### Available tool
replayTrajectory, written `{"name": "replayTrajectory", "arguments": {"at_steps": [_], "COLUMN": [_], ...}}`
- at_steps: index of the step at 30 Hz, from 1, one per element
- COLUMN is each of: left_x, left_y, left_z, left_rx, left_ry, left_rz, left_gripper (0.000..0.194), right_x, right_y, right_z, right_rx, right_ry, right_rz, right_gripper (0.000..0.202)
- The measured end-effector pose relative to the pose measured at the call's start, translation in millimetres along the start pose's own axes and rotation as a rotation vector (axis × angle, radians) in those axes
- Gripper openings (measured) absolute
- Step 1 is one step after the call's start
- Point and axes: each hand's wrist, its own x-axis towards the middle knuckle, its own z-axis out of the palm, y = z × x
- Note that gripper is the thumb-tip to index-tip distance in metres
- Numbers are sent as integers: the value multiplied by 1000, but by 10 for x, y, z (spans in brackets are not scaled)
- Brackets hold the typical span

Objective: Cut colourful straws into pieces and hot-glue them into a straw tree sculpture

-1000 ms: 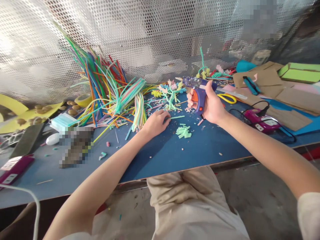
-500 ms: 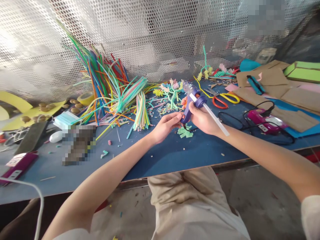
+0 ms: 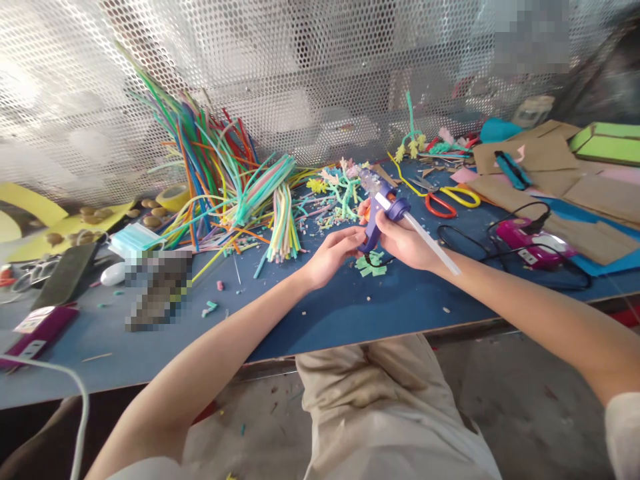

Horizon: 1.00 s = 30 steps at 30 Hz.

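Note:
A purple glue gun (image 3: 382,203) with a long translucent glue stick (image 3: 433,243) out of its back is held above the blue table. My right hand (image 3: 407,243) is wrapped round its body and handle. The fingers of my left hand (image 3: 336,255) are pinched at the bottom of the handle, where the black cord starts. Beneath the hands lies a green fringed piece (image 3: 373,264) on the table. Just beyond the gun, green branching pipe-cleaner pieces (image 3: 345,193) lie among small clippings.
Bundled pipe cleaners (image 3: 240,193) stand at the left back. Scissors with red and yellow handles (image 3: 453,200) and a magenta power strip (image 3: 533,243) with a looping black cord are at right. Brown paper pieces (image 3: 525,153) lie behind. A perforated metal panel (image 3: 280,80) backs the table.
The glue gun has tilted slightly, its nozzle end shifting a little left and down. Both hands keep their hold on it.

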Motion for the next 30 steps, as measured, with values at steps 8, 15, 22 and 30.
{"name": "replayTrajectory", "arguments": {"at_steps": [8,15,22,30], "left_x": [-18,-20,-13,132], "left_y": [12,-21,13,0], "left_z": [15,3,-135,-519], "left_rx": [91,243,692,1297], "left_ry": [6,53,1,-34], "left_rz": [88,189,281,453], "left_gripper": [46,49,43,36], "right_x": [30,28,45,156], "right_y": [43,45,-32,-207], "right_z": [-85,-170,-212,-576], "right_rx": [-20,-182,-238,-238], "right_ry": [-22,-82,23,23], "right_rz": [-9,-49,-44,-64], "right_gripper": [50,42,43,42]}}
